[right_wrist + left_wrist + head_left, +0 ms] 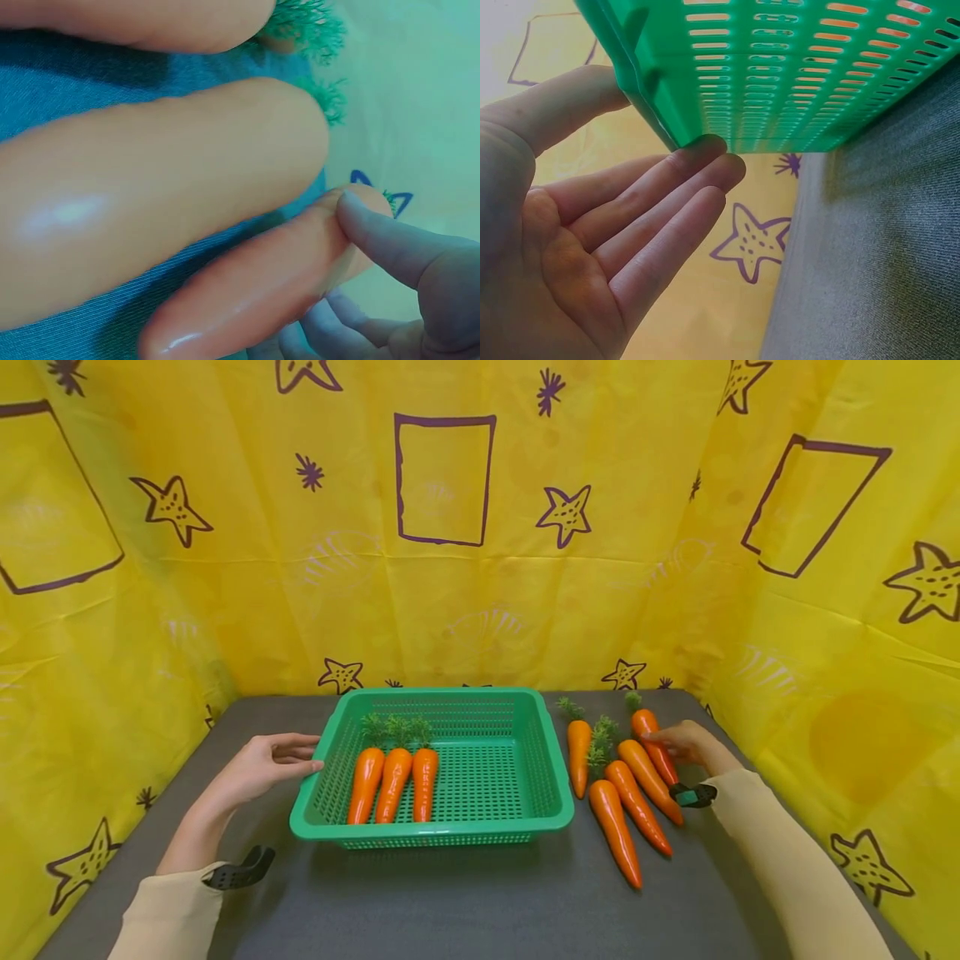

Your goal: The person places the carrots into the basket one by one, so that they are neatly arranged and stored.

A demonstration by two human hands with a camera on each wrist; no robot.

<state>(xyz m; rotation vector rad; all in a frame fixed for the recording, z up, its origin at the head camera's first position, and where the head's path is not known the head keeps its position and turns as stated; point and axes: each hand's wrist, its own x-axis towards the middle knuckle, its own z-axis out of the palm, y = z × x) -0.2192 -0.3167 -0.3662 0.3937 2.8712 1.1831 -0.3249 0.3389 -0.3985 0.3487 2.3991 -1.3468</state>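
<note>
A green plastic basket (431,831) stands on the table, three orange carrots (393,785) with green tufts lying side by side in its left part. My left hand (258,768) holds the basket's left rim. In the left wrist view, the thumb lies at the rim while fingertips (709,146) touch the basket from below. At the right, my right hand (693,746) pinches the farthest-right carrot (662,760) near its leafy end. The right wrist view shows the thumb on top of this carrot (255,285) and fingers beneath it, partly hidden.
Several other carrots (617,835) lie on the dark grey table (435,902) between the basket and my right hand. One carrot (578,756) lies close to the basket's right side. Yellow patterned cloth (480,610) encloses the table at the back and sides.
</note>
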